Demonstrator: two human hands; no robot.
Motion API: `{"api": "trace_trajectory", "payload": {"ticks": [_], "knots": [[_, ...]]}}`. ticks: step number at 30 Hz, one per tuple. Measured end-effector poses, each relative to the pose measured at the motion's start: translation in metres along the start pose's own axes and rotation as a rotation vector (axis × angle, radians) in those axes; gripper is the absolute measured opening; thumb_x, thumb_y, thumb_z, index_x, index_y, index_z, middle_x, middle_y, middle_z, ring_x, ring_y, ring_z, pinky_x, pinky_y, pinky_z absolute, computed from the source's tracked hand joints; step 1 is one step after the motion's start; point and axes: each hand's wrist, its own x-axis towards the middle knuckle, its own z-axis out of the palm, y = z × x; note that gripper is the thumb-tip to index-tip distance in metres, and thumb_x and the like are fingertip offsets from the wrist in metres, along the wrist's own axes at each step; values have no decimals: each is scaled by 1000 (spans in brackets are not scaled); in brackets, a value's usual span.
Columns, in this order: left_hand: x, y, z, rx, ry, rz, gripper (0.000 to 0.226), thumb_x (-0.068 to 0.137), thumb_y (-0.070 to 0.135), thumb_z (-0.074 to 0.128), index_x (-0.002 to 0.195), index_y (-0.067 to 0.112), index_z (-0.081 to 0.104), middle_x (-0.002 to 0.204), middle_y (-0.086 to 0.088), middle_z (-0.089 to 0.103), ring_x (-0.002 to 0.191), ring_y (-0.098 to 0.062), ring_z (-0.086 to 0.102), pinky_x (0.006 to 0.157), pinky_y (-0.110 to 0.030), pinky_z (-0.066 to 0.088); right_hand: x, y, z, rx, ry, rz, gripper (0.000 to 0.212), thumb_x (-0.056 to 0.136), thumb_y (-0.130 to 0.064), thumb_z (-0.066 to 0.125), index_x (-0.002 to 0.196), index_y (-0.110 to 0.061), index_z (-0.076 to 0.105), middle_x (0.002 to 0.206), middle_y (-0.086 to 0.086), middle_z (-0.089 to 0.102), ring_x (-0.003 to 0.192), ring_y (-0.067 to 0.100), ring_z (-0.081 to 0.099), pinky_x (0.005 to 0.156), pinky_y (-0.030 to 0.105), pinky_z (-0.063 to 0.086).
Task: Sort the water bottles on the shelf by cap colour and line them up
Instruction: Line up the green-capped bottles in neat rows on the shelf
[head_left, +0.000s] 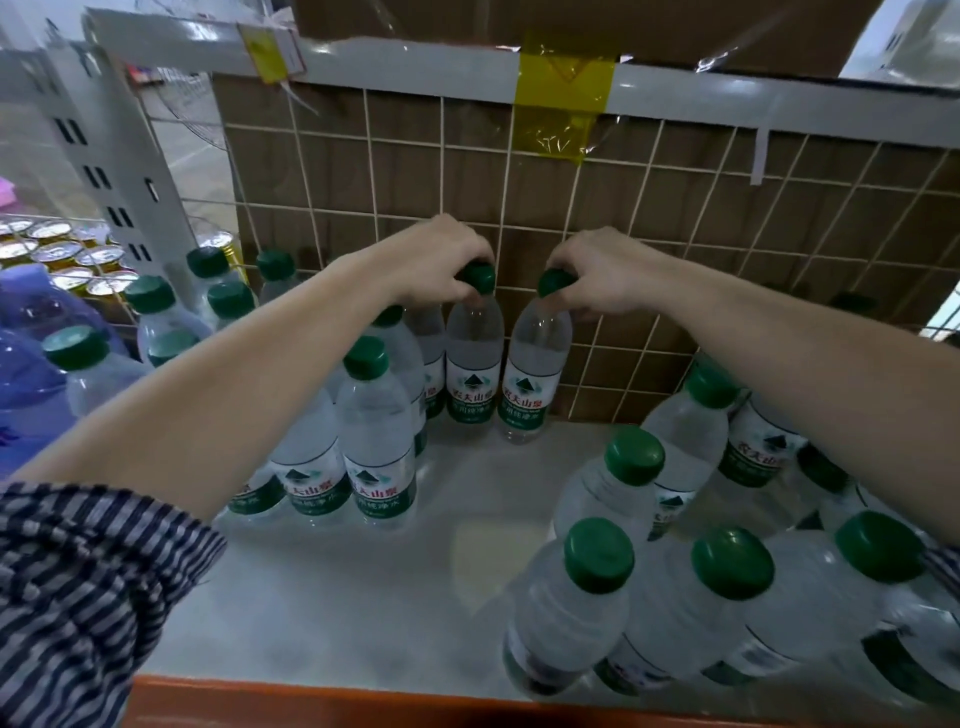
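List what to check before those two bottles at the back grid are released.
1. Left hand grips left bottle by its cap: ok.
2. Right hand grips right bottle by its cap: ok.
3. Both caps green: ok.
4. Right bottle upright: not ok, it leans rightward.
5. Bottles side by side before the wire grid: ok.
6. Bare shelf beside the pair for more bottles: ok.

A shop: a white metal shelf (363, 571) stocked with green-capped clear plastic water bottles (379, 436), gold-lidded tin cans (57, 254) alongside.
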Motion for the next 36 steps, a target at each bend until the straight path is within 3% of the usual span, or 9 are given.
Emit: {"api": "trace_trajectory", "payload": {"ticks": [3,10,12,15,18,20,23,26,36], "knots": [[1,2,0,-37,-1,-6,34,85,21,68,118,11,63,108,-6,65,96,-20,60,89,-39,51,4,-4,5,23,13,-17,36,84,-35,72,112,-13,62,95,5,68,74,16,70,71,36,61],[-8,15,-5,53,16,-25,19,87,18,64,103,8,67,91,-7,66,82,-22,62,75,-36,52,-5,-1,6,35,18,-25,42,86,-34,70,124,-18,60,108,-1,66,86,13,64,63,19,46],[-15,25,-9,86,82,12,23,89,21,61,107,7,67,94,-7,65,86,-24,63,75,-36,52,-19,-2,-1,8,-17,-26,44,88,-37,66,128,-18,59,103,-1,68,87,13,65,71,26,50],[-30,52,-16,23,169,82,39,92,30,60,126,10,61,117,-8,66,103,-22,63,88,-41,53,-48,3,-15,-37,-57,-10,49,91,-37,62,135,-18,53,119,-1,62,106,15,60,92,34,49],[-46,84,-19,-212,124,205,39,93,35,59,126,15,62,116,-1,67,100,-10,62,90,-28,52,-83,12,-24,-75,-184,-38,40,92,-42,59,129,-27,58,125,-9,60,111,9,57,99,36,46],[-57,107,-20,-417,42,259,35,95,37,55,122,17,65,107,5,69,90,-2,62,80,-13,50,-104,16,-25,-103,-214,-41,37,91,-48,57,123,-31,62,117,-13,63,105,5,59,96,36,49],[-72,134,-21,-593,-76,315,33,95,41,54,115,19,69,96,9,70,86,-2,64,72,-13,49,-130,22,-23,-121,-177,-20,38,88,-54,56,114,-28,65,102,-13,65,86,2,62,76,26,51],[-79,146,-19,-451,-121,376,41,83,44,69,118,23,68,97,17,66,88,3,62,78,-10,50,-146,27,-18,-72,-177,55,31,86,-47,63,106,-24,63,91,-7,67,69,7,70,62,28,58],[-77,116,-23,-180,-92,325,33,83,40,71,107,18,67,86,17,58,80,4,56,73,-13,44,-142,15,-7,-179,-20,4,32,88,-44,64,104,-17,67,82,-3,69,69,9,67,66,30,57]]}}
